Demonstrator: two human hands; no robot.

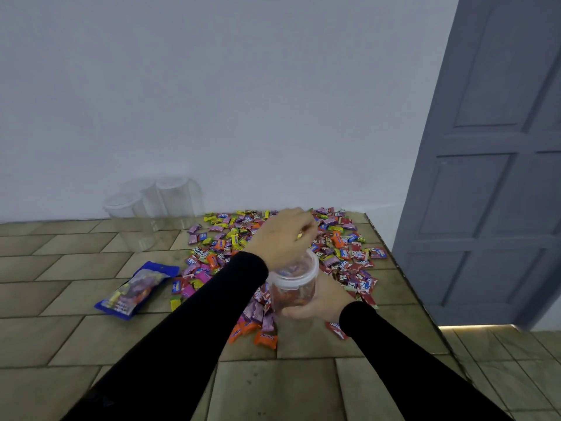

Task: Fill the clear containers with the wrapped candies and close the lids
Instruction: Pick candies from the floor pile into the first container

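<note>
A person in black sleeves worked at a tiled surface (76, 302) set against a white wall. The right hand (321, 302) gripped a clear container (293, 284) from below and beside, fingers curled round its wall; it was partly filled with wrapped candies and held above the table. The left hand (283, 235) hovered over the container's open mouth, fingers bunched round a small yellow candy (300, 236). A wide scatter of wrapped candies (340, 253) covered the surface beneath. A blue candy bag (136, 290) lay to the left. Empty clear containers (151, 208) stood near the wall.
</note>
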